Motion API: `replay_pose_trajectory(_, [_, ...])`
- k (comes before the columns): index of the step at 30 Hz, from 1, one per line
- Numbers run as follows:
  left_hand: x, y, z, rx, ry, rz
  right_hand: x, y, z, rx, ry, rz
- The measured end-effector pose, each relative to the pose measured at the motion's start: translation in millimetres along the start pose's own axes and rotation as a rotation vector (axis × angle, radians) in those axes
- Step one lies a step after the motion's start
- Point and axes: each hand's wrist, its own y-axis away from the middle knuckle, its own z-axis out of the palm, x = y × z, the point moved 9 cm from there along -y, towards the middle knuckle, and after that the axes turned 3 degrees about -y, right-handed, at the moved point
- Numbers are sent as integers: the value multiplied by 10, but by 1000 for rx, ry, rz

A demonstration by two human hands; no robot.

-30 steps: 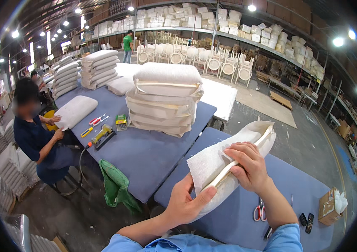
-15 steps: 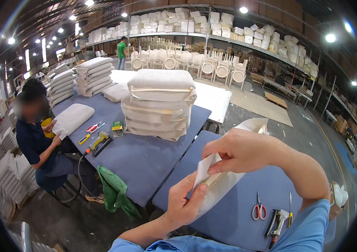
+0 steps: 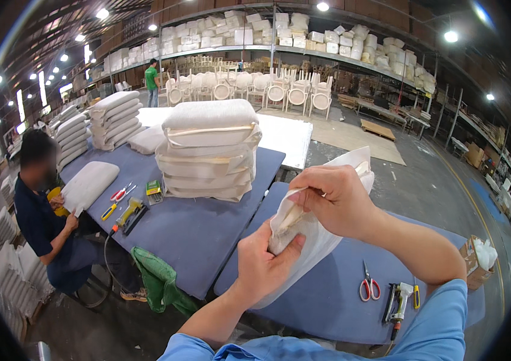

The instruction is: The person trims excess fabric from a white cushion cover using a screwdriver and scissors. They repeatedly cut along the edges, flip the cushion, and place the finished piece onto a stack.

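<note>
Both my hands hold a white fabric-covered seat cushion (image 3: 312,249) tilted above the blue table. My left hand (image 3: 264,262) grips its near left corner, thumb pressed on the cover. With bent fingers my right hand (image 3: 336,201) pinches the cover's loose edge at the top. Cream padding or lining shows in the gap between my hands. On the table right of the cushion lie red-handled scissors (image 3: 369,286), a staple gun (image 3: 398,304) and a yellow-handled screwdriver (image 3: 416,295). The cushion's underside is hidden.
A stack of cushions (image 3: 210,150) stands on the adjoining blue table (image 3: 198,240). Pliers (image 3: 122,191), another staple gun (image 3: 129,215) and a green cloth (image 3: 159,280) lie left. A seated co-worker (image 3: 42,210) handles a cushion (image 3: 92,185). At right stands a cardboard box (image 3: 478,271).
The cover edge has been pulled up and opened, showing more of the cream inside. My right hand has moved slightly, still pinching. The whole view has shifted a little, so the surroundings sit further left.
</note>
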Motion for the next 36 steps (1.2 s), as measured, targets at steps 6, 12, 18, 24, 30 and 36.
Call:
replay_pose_trajectory(6, [216,-221,22,19,-39,231,-61,62,-234,135,59,-135])
replay_pose_trajectory(12, [-341,9,240,5,80,176,320,488,-51,72,37,-7])
replay_pose_trajectory(18, [-466,-2,289,-26,142,166,502,1107,-135,153,-600,515])
replay_pose_trajectory(24, [-341,-5,365,-95,153,265,646,1524,311,-250,-933,1131])
replay_pose_trajectory(30, [-113,176,453,-185,129,395,401,1342,298,-336,-750,1352])
replay_pose_trajectory(36, [-118,286,475,-147,128,420,294,1501,427,-480,-579,1525])
